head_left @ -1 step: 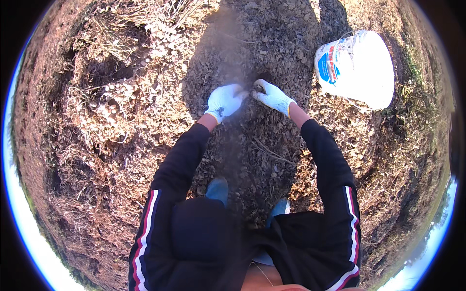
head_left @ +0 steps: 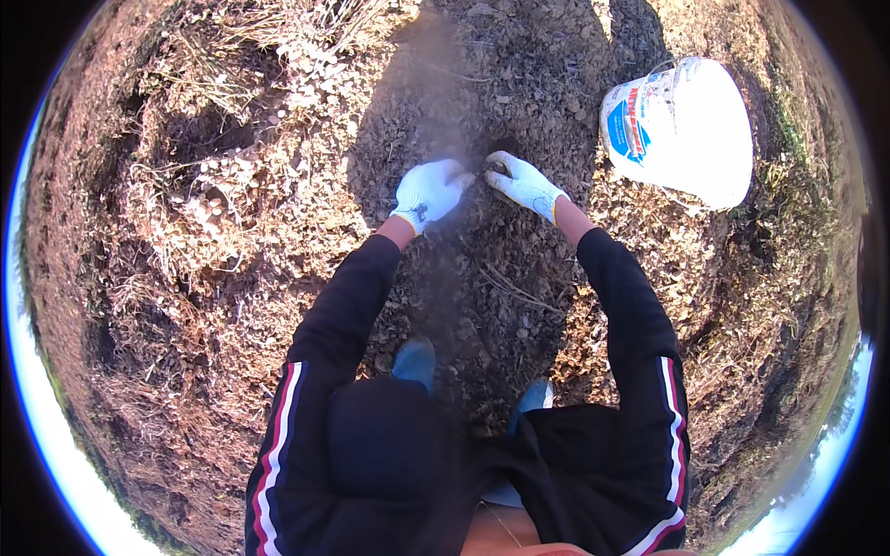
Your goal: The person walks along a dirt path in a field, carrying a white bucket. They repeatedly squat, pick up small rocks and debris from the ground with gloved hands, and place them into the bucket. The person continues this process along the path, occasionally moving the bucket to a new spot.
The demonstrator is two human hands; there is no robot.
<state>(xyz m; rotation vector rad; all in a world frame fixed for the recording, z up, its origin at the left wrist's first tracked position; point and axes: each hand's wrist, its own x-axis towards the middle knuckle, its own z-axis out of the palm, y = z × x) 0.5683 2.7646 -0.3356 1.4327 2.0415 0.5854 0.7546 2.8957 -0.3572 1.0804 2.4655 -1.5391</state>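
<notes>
Both my hands wear white work gloves with soiled patches and work close together, low over shaded, leaf-covered soil (head_left: 519, 269). My left hand (head_left: 429, 193) is closed, its fingers drawn together toward the right; a dark smear across the view blurs their tips. Curled inward with thumb and fingers bent, my right hand (head_left: 525, 183) faces it across a small gap. Whatever either hand pinches is too small or hidden to name. Just beyond the right fingers lies a dark patch of earth (head_left: 503, 145).
A white bucket (head_left: 691, 134) with a blue and red label stands at the far right. Dry stalks (head_left: 306, 32) lie at the far left, and thin twigs (head_left: 519, 292) lie nearer me. My blue shoes (head_left: 414, 363) rest on the ground below my hands.
My right hand has shifted very slightly to the right, away from the left hand. The left hand and the bucket look unmoved.
</notes>
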